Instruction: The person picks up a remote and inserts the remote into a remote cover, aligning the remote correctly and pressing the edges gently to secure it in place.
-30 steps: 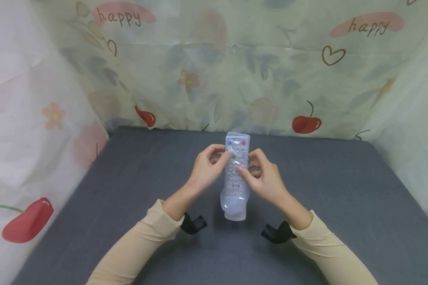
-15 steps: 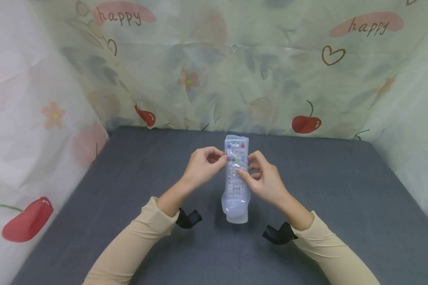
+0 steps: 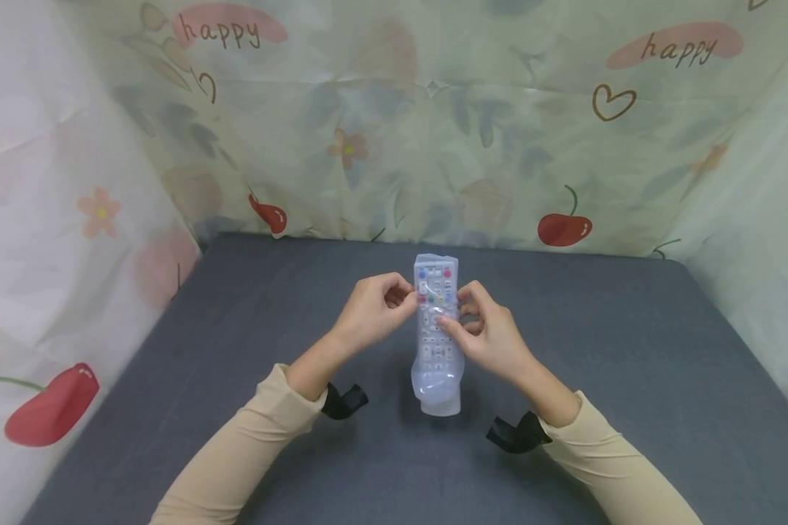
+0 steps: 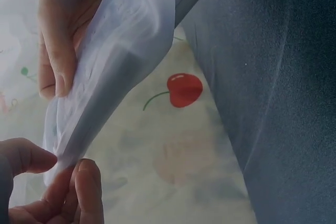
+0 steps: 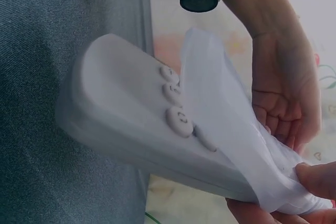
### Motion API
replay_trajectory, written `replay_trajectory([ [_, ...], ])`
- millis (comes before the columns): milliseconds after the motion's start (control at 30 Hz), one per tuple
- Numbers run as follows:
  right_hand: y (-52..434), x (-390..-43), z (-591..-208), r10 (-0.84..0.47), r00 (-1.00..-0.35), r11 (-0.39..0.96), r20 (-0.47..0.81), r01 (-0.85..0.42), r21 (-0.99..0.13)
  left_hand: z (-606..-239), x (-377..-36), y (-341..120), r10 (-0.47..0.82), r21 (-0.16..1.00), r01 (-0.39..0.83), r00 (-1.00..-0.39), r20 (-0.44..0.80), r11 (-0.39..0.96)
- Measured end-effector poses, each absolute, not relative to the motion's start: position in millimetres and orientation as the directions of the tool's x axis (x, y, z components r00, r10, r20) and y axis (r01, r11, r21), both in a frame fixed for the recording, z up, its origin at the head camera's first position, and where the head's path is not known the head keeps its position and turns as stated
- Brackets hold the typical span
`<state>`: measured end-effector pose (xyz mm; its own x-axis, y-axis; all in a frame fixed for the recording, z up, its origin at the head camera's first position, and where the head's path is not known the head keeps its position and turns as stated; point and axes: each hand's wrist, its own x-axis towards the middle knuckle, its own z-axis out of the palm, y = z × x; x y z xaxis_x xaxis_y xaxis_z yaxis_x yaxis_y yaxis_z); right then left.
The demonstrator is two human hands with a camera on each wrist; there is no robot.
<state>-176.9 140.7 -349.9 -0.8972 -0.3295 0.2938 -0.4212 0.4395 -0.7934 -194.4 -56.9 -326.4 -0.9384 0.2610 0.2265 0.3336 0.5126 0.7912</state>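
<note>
Translucent sleeve over remote: your left hand and right hand pinch its sides, lifted above desk, so film stays taut

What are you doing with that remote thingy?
A person holds a white remote control up over a grey table with both hands. It sits inside a clear, soft cover. The left hand pinches the cover on one side and the right hand pinches it on the other. The cover's lower end hangs loose.
</note>
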Motion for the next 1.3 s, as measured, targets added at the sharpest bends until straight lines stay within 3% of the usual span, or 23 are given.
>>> replay_trajectory([
  [567, 142.4, -178.4, -354.2, -0.349, -0.891, 0.437, 0.291, -0.43, -0.79, -326.5, -197.7, -58.1, 0.267, 0.784, 0.314, -0.944, 0.196, 0.536],
  [933, 140.7, -175.5, -351.6, -0.293, -0.89, 0.432, 0.35, -0.45, -0.782, -320.4, -194.1, -53.8, 0.354, 0.573, 0.512, -0.858, 0.371, 0.64],
  [1300, 138.4, -175.8, -355.2, -0.252, -0.903, 0.398, 0.349, -0.425, -0.813, -321.9, -191.0, -52.6, 0.408, 0.47, 0.546, -0.836, 0.368, 0.694],
])
